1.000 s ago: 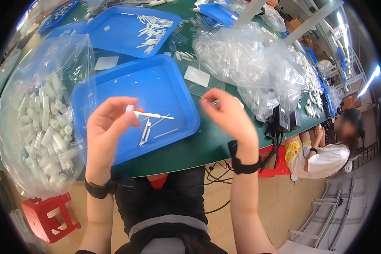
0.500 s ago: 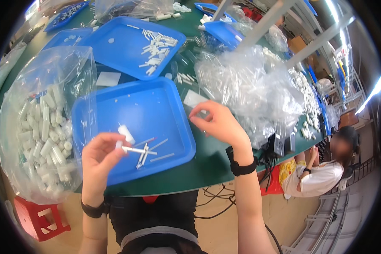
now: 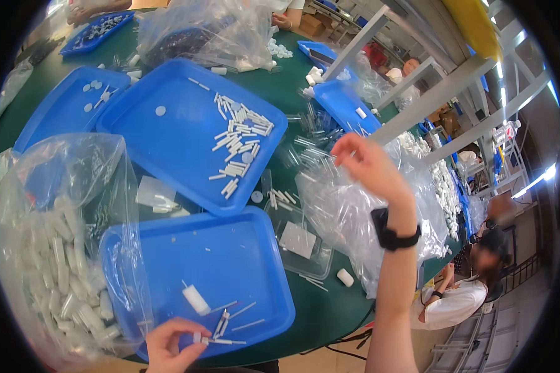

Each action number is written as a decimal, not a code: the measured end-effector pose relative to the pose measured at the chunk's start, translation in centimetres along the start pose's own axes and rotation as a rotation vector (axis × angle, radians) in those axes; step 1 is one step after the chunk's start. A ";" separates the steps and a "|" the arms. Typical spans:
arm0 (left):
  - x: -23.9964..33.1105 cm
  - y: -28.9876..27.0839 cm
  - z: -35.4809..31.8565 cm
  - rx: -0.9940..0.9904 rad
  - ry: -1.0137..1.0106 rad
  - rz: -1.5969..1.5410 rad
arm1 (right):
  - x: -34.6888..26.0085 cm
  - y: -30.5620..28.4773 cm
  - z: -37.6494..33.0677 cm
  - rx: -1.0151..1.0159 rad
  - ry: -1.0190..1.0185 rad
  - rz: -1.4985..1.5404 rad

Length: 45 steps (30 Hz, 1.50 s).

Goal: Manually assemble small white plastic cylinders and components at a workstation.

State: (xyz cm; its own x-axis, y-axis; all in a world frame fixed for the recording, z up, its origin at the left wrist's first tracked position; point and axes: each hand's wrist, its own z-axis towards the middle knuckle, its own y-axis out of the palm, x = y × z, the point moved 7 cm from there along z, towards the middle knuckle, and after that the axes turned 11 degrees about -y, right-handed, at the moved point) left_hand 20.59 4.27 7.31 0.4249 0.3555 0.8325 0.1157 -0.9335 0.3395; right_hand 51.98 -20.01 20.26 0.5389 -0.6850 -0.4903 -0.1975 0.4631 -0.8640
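My left hand (image 3: 179,345) is closed at the near edge of the near blue tray (image 3: 274,248), pinching a small white tubular part (image 3: 220,340) between thumb and fingertips. In that tray lie a white cylinder (image 3: 196,301) with a thin pin at one end and several thin rods (image 3: 247,324). My right hand (image 3: 370,166) is raised over the far right side, above a clear plastic bag (image 3: 348,211) and close to loose clear tubes (image 3: 314,149). Its fingers are loosely bent and apart, with nothing visible in them.
A second blue tray (image 3: 162,149) holds many short white sticks (image 3: 236,140). On the left stands a clear bag of white cylinders (image 3: 62,261). One white cylinder (image 3: 345,277) lies near the table's right edge. Grey metal bars (image 3: 442,93) rise at right; a seated person (image 3: 457,298) is beyond.
My view has tilted toward the far side. My right hand has moved from beside the near tray to the clear tubes farther off. My left hand still pinches the white part.
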 end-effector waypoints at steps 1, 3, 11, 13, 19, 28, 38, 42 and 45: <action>0.2 0.2 0.0 0.001 0.003 0.009 | 1.8 -1.2 2.4 0.015 -0.026 -0.112; 0.5 0.6 0.2 -0.036 0.005 0.037 | 7.9 -4.3 6.3 0.019 0.121 -0.362; 0.1 0.3 0.7 -0.100 -0.027 -0.016 | 20.2 -4.6 14.9 0.334 0.528 -0.610; 0.0 0.4 0.8 -0.112 -0.063 -0.045 | 26.3 -3.9 14.9 0.382 0.619 -0.615; 0.3 0.5 1.3 -0.067 -0.079 -0.025 | 30.5 -0.6 18.6 0.017 0.554 -0.552; 0.4 0.8 1.7 -0.081 -0.058 -0.083 | 17.7 3.8 23.7 0.118 -0.215 -1.029; 0.3 0.2 0.7 -0.084 -0.030 -0.041 | 17.5 4.6 25.2 0.231 -0.029 -0.980; 0.9 0.6 1.4 -0.127 0.037 0.070 | 10.8 1.2 21.4 0.166 0.030 -0.909; 1.5 1.1 1.2 -0.129 0.104 0.077 | 3.1 -0.1 17.3 -0.123 -0.208 -0.745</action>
State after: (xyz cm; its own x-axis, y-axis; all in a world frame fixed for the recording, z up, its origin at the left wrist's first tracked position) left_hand 22.46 3.73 8.44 0.3319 0.2922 0.8969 -0.0324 -0.9467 0.3204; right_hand 67.83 -12.44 20.85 0.7049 -0.6659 0.2444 0.1938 -0.1507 -0.9694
